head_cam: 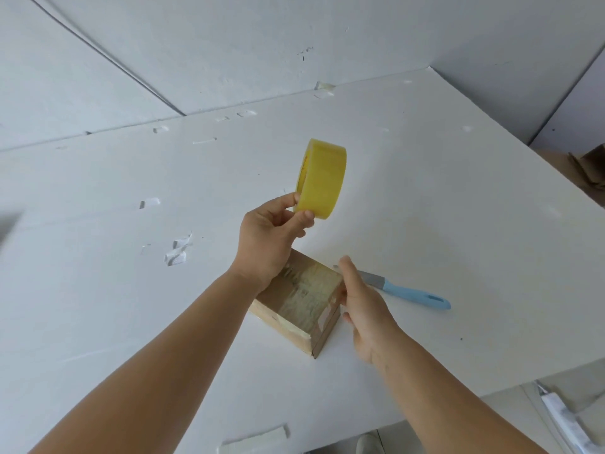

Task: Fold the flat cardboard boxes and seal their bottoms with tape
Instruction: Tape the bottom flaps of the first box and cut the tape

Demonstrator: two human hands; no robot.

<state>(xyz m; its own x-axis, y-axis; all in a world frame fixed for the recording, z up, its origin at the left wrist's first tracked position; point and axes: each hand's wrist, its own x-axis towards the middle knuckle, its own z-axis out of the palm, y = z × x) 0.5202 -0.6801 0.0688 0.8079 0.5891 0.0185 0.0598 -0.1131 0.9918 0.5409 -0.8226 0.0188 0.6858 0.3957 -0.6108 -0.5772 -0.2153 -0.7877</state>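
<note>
White foam-like board serves as your table [425,191], dented and stuck with scraps of old tape, and it runs back to a plain white wall. Your small cardboard box [304,303] stands near the table's front edge, its upturned face already glossy with tape across the seam. Your left hand [268,237] holds the yellow tape roll [322,178] up off the table, thumb and fingers pinching its lower rim. Your right hand [363,309] rests against the box's right side, fingers fairly straight and pressed to the cardboard rather than wrapped round it.

The strip seems laid, so this looks like the finishing of the seal. Keep the right hand bracing the box so it cannot slide, and rub the tape ends down over the edges onto the side walls. No strand is visible between roll and box, so I cannot tell whether it is already cut; if not, the blue-handled knife [406,293] lies just beside the box on its right, blade pointing toward your fingers, so reach for the handle end.

More brown cardboard [589,172] shows past the table's far right edge.
</note>
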